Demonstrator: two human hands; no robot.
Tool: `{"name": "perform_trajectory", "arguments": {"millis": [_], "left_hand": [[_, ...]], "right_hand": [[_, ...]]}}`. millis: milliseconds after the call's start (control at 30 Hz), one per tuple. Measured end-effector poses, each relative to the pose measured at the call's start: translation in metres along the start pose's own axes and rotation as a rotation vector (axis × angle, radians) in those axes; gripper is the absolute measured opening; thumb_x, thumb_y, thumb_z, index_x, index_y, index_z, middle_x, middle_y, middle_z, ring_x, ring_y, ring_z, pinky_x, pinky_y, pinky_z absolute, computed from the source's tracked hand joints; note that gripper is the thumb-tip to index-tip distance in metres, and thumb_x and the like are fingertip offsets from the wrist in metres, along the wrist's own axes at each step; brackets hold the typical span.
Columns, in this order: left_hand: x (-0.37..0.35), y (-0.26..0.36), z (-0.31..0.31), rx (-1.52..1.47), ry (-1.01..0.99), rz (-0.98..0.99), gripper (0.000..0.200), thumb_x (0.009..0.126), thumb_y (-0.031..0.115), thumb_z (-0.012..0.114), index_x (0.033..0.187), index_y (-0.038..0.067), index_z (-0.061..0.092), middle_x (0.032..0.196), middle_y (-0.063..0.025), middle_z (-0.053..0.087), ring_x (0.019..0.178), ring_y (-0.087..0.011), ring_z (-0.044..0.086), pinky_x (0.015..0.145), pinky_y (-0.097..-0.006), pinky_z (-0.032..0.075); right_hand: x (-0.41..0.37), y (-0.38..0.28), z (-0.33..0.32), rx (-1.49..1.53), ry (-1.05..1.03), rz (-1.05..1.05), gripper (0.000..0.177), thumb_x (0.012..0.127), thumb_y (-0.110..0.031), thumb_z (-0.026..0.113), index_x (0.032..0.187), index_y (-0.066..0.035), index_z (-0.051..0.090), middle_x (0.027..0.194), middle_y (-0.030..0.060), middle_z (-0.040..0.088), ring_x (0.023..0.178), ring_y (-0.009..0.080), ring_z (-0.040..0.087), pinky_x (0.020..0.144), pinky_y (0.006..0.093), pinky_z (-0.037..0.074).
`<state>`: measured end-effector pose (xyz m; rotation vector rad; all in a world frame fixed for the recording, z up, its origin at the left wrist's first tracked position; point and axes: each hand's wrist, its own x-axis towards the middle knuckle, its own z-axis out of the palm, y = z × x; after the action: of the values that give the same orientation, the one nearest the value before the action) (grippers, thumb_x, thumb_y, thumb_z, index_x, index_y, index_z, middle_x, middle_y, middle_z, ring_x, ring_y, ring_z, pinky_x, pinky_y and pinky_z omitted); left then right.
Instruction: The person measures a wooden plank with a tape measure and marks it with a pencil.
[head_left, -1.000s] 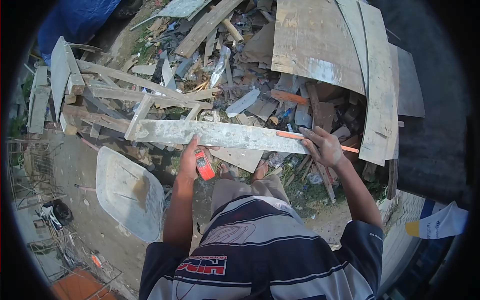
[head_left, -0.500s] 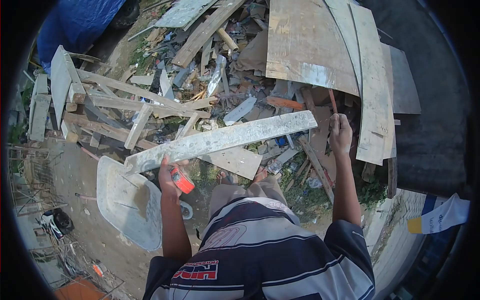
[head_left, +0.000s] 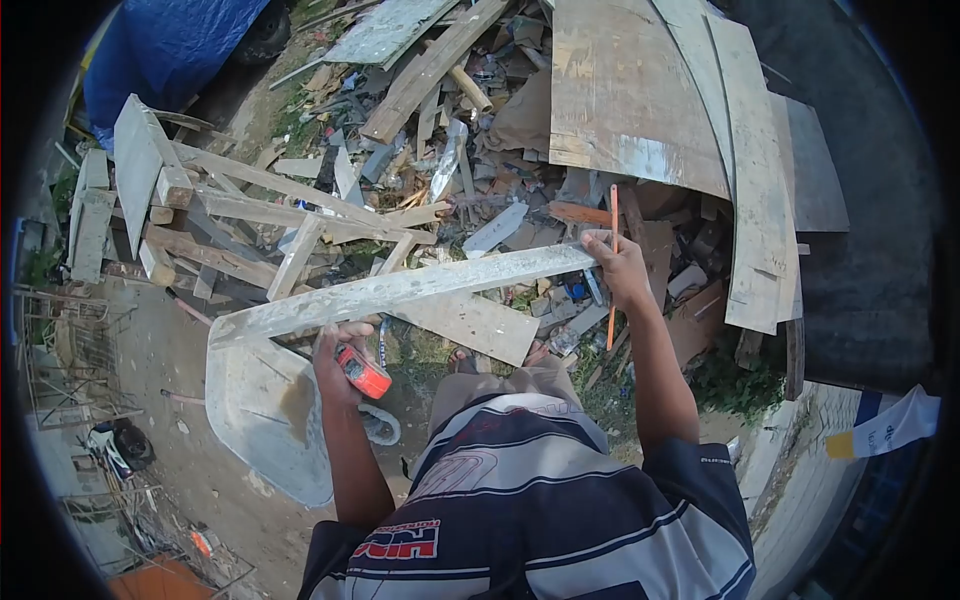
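Note:
A long, paint-spattered wooden plank (head_left: 420,284) lies slantwise across my front, raised above the ground. My left hand (head_left: 330,362) supports it from below near its left part, fingers curled against the edge. That same hand also holds a red tape measure (head_left: 364,373) in its palm. At the plank's right end, my right hand (head_left: 622,270) grips the wood between thumb and fingers. A thin orange pencil (head_left: 613,215) is held in the right hand too, pointing up and down past the fingers.
A pale wheelbarrow (head_left: 265,440) stands at left below the plank. Ahead spreads a heap of scrap and rubble (head_left: 500,140), with nailed timber (head_left: 300,200) at left. Large plywood sheets (head_left: 640,90) lean at right. A cut board (head_left: 480,325) lies near my feet.
My right hand has moved left from beside the plank onto its right end, keeping the pencil. The plank has shifted left and slightly down, and its face has turned. The left hand still holds the tape measure.

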<state>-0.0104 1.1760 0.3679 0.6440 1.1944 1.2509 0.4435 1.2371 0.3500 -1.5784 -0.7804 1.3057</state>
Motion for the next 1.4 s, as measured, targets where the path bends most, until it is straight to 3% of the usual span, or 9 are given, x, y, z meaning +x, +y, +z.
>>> {"name": "perform_trajectory", "arguments": {"millis": [167,400,533,700,833,1033,1200,1267,1400], "left_hand": [[0.041,-0.021,-0.01,-0.071,-0.054,-0.037,0.056,0.096,0.049,0.059,0.119,-0.002,0.057,0.091,-0.0104,0.069,0.056,-0.0131,0.06,0.051,-0.0264,0.052],[0.063,-0.067,-0.035,-0.021,0.002,-0.123,0.049,0.098,0.046,0.06,0.121,0.003,0.058,0.092,-0.0079,0.067,0.067,-0.0126,0.061,0.06,-0.0301,0.052],[0.046,-0.051,0.005,0.239,0.178,-0.171,0.039,0.099,0.04,0.059,0.117,0.006,0.061,0.092,-0.0093,0.067,0.064,-0.0147,0.063,0.055,-0.0295,0.051],[0.035,-0.058,0.036,0.178,0.266,-0.041,0.037,0.1,0.038,0.058,0.116,0.005,0.061,0.094,-0.0081,0.068,0.06,-0.0156,0.062,0.052,-0.0291,0.051],[0.034,-0.067,0.035,0.117,0.3,-0.09,0.036,0.1,0.036,0.058,0.116,0.004,0.06,0.092,-0.0072,0.067,0.06,-0.0157,0.062,0.051,-0.0289,0.051],[0.037,-0.082,0.025,0.162,0.338,-0.132,0.051,0.097,0.035,0.064,0.129,-0.004,0.057,0.12,-0.0096,0.064,0.105,-0.0174,0.06,0.09,-0.0306,0.048],[0.042,-0.103,0.013,0.213,0.376,0.185,0.04,0.095,0.035,0.066,0.116,0.002,0.059,0.096,-0.006,0.065,0.061,-0.0147,0.062,0.052,-0.0289,0.052],[0.03,-0.08,0.026,0.122,0.287,-0.037,0.051,0.096,0.031,0.067,0.13,-0.005,0.056,0.127,-0.0116,0.061,0.115,-0.0208,0.055,0.101,-0.0331,0.041],[0.021,-0.073,0.028,0.077,0.292,-0.117,0.05,0.096,0.031,0.066,0.129,-0.005,0.057,0.126,-0.0117,0.061,0.115,-0.0206,0.055,0.103,-0.0332,0.039]], "right_hand": [[0.02,0.021,0.008,-0.045,-0.194,0.427,0.036,0.082,-0.038,0.08,0.073,-0.01,0.058,0.057,-0.0045,0.043,0.044,0.0066,0.035,0.04,0.0249,0.024],[0.03,0.068,0.009,-0.346,-0.3,0.653,0.058,0.082,-0.067,0.069,0.081,-0.009,0.061,0.056,-0.0025,0.046,0.041,0.0068,0.035,0.04,0.0248,0.026],[0.02,0.078,0.008,-0.387,0.116,0.332,0.067,0.084,-0.074,0.06,0.085,-0.007,0.062,0.059,0.0012,0.052,0.045,0.0101,0.042,0.042,0.028,0.032],[-0.005,0.121,0.012,-0.622,0.256,-0.08,0.033,0.089,-0.024,0.06,0.111,-0.003,0.048,0.096,0.0197,0.061,0.088,0.0432,0.059,0.085,0.044,0.046],[-0.046,0.122,0.045,-0.534,0.2,-0.355,0.019,0.095,-0.015,0.056,0.108,-0.003,0.049,0.086,0.0139,0.059,0.077,0.034,0.06,0.075,0.0411,0.048],[-0.084,0.14,0.096,0.079,-0.062,0.276,0.018,0.103,-0.019,0.052,0.104,-0.002,0.052,0.076,-0.0003,0.052,0.065,0.0081,0.05,0.059,0.027,0.042],[-0.086,0.162,0.102,-0.15,0.126,-0.055,0.028,0.106,-0.027,0.049,0.108,-0.002,0.061,0.072,-0.006,0.045,0.063,0.0025,0.041,0.053,0.0209,0.033],[-0.074,0.185,0.093,0.037,0.053,-0.028,0.026,0.104,-0.023,0.052,0.11,-0.001,0.064,0.073,-0.0049,0.048,0.065,0.0035,0.042,0.055,0.0216,0.035],[-0.068,0.172,0.099,-0.384,0.021,-0.395,0.024,0.101,-0.015,0.054,0.119,-0.002,0.063,0.079,0.0035,0.062,0.067,0.0144,0.056,0.06,0.0298,0.044]]}}
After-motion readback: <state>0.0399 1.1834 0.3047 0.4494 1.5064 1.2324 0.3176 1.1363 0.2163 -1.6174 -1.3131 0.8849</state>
